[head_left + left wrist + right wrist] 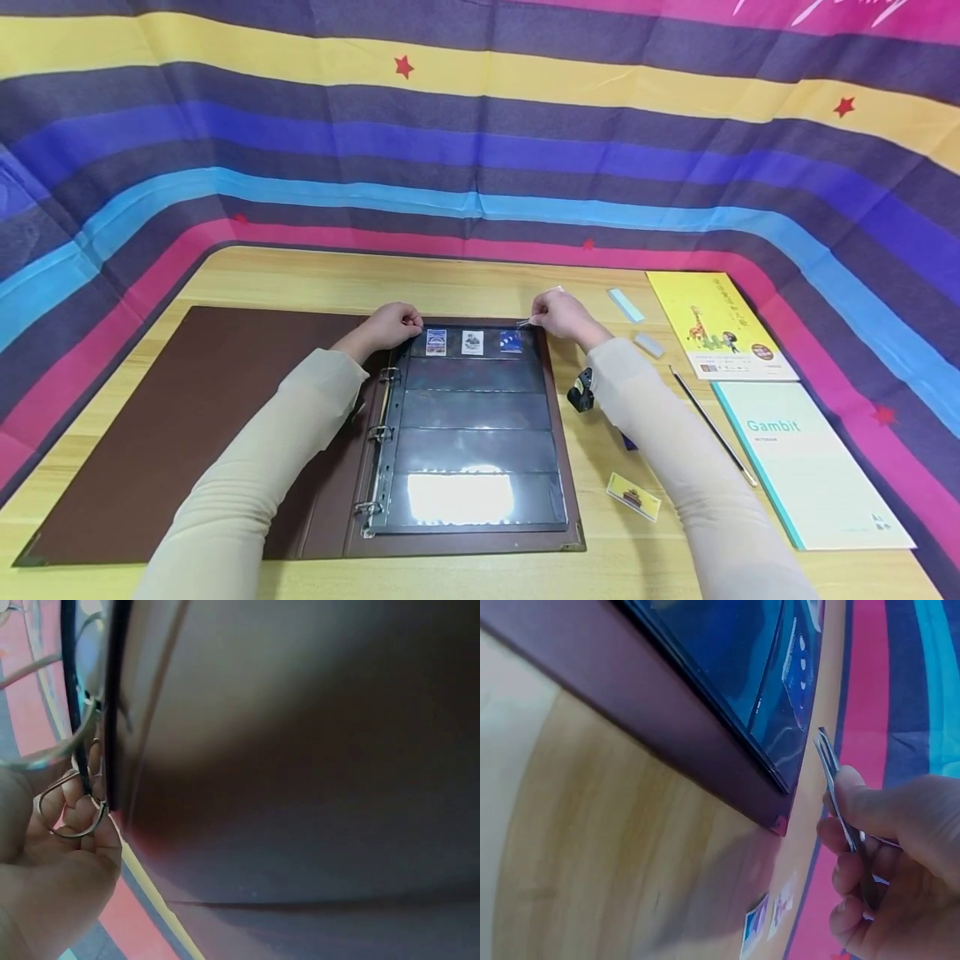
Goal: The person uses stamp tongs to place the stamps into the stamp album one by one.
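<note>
Tweezers in R hand at page's top R corner; nearest stamp just L of tips

Head view: R hand (562, 315) pinches tweezers (527, 322) betw. thumb & fingers, at the far R corner of the stock page (472, 408). Their long axis runs approx. L from the hand, along the page's top edge. The blue stamp (511, 341) is just L of the tips & a bit nearer the person; middle stamp (472, 342) & L stamp (437, 342) sit further L, same top pocket. R hand is nearer the blue one, L hand (392, 324) nearer the L one. L hand is at the page's top L corner, fingers curled in, looks to pinch the edge. Binder rings (380, 433) run down the page's L side; brown cover (187, 417) spreads L. Off to R: small black item (581, 392), yellow card (633, 497), pencil (712, 425), notebook (810, 467), yellow booklet (712, 325). Nothing seen betw. tips & blue stamp; page film prob. the main obstacle.

L wrist view: L fingers bent behind a ring, at the page's dark edge; exact grip partly hidden. Ring stands betw. cam & fingers.

R wrist view: tweezer tips slightly apart, nothing visible in them, near the blue stamp's pocket. Two loose stamps (755, 928) lie on the table (607, 847) beyond the corner, near R fingers, well apart from tips.
</note>
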Action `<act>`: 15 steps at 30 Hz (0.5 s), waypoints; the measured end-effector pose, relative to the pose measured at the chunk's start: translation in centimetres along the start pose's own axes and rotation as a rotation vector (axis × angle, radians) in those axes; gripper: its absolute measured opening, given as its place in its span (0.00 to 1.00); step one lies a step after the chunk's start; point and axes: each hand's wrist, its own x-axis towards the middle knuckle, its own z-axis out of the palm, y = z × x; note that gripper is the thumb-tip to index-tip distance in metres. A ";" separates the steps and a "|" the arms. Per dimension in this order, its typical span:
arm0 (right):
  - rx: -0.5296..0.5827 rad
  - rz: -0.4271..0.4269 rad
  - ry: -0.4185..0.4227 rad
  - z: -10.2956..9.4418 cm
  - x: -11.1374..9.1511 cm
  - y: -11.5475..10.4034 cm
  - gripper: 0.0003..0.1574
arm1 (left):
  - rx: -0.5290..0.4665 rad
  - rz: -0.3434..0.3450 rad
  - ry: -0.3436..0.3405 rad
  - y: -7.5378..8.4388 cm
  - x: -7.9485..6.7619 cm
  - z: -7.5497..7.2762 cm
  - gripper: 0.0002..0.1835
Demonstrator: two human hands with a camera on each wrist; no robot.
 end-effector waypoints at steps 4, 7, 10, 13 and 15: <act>0.038 0.026 0.044 -0.5 -0.8 0.6 0.09 | 0.029 0.086 0.055 0.4 -0.5 -0.2 0.07; 0.069 0.013 0.066 -0.9 -1.8 1.2 0.11 | 0.099 0.213 0.132 0.8 -1.3 -0.2 0.07; 0.082 0.023 0.055 -1.6 -3.0 1.5 0.09 | 0.169 0.308 0.179 1.2 -2.4 -0.1 0.05; 0.077 0.012 0.061 -2.4 -4.5 1.7 0.07 | 0.195 0.328 0.136 1.4 -3.4 0.1 0.05; 0.070 -0.008 0.074 -2.7 -5.4 2.1 0.07 | 0.200 0.314 0.067 1.3 -3.9 0.4 0.06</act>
